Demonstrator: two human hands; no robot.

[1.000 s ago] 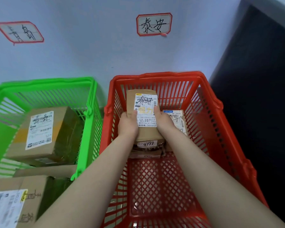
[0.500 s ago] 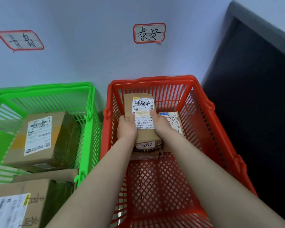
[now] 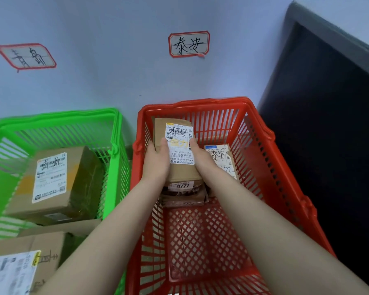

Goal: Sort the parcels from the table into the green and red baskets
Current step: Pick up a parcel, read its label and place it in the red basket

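Observation:
A brown cardboard parcel (image 3: 179, 145) with a white handwritten label lies inside the red basket (image 3: 285, 173), toward its far end, on top of a darker packet marked 9777 (image 3: 182, 193). My left hand (image 3: 156, 162) grips its left side and my right hand (image 3: 202, 160) grips its right side, thumbs on top. Another labelled parcel (image 3: 221, 158) lies just right of it, partly hidden by my right hand. The green basket (image 3: 113, 158) stands to the left and holds a large brown box (image 3: 53, 184) and a second box (image 3: 19, 265) nearer me.
Both baskets stand against a pale blue wall with two red-bordered paper signs, one (image 3: 27, 56) above the green basket and one (image 3: 189, 44) above the red. A dark panel (image 3: 328, 145) rises right of the red basket. The red basket's near floor is bare mesh.
Both hands have slid a little forward along the parcel, which stays at the basket's far end. The camera has tilted, shifting the view down and left.

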